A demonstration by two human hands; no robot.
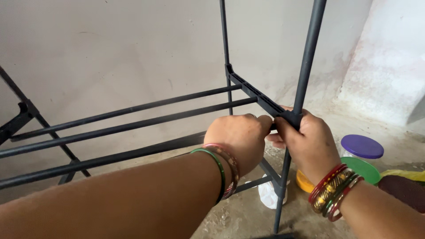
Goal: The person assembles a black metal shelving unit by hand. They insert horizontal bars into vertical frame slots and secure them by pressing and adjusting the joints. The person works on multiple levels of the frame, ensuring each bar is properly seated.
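Note:
A dark grey rack [133, 128] of thin metal rods and plastic side connectors stands in front of me against a pale wall. My right hand [305, 141] is shut around the near corner connector [290, 118] where an upright pole [307, 57] passes through. My left hand [239, 139] is closed on the near horizontal rod right beside that joint, its knuckles touching the connector. Both wrists wear coloured bangles.
On the concrete floor to the right stand jars with a purple lid [362, 147], a green lid [363, 170] and a yellow lid [303, 182]. A white plastic bag [268, 194] lies by the pole's foot. The rack's other side frame [20, 119] is at far left.

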